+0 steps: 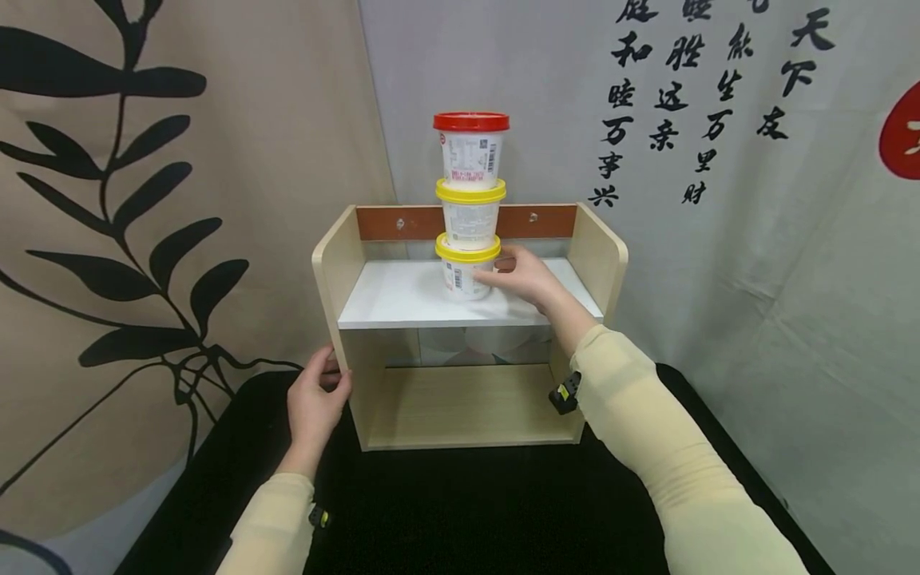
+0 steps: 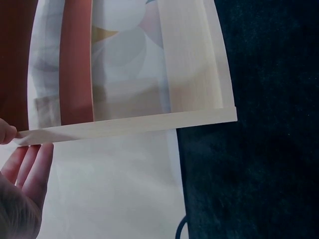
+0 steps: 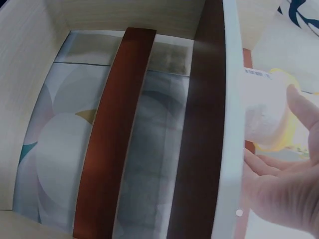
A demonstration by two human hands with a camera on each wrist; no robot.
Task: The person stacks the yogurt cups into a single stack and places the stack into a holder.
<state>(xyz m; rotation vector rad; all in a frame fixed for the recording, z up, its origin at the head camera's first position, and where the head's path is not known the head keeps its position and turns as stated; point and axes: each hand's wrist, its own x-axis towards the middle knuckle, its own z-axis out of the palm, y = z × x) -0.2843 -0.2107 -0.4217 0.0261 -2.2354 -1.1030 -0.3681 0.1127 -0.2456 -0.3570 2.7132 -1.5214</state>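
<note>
Three white tubs stand stacked on the white middle shelf [image 1: 391, 295] of a small wooden rack [image 1: 332, 247]. The top tub [image 1: 470, 152] has a red lid, while the middle tub [image 1: 470, 221] and bottom tub [image 1: 456, 274] wear yellow ones. Beside the bottom tub is my right hand [image 1: 528, 275], its thumb across the front; in the right wrist view its other fingers look apart from the tub. My left hand [image 1: 316, 399] pinches the edge of the rack's left side panel [image 2: 134, 124], thumb on one face and fingers on the other.
Under the rack lies a black table cover [image 1: 474, 503]. The rack's lower board [image 1: 467, 407] sits below the white shelf, with a brown back rail [image 1: 402, 224] at the top. Behind hang cloths, one with a dark plant print [image 1: 136, 343], another with black writing.
</note>
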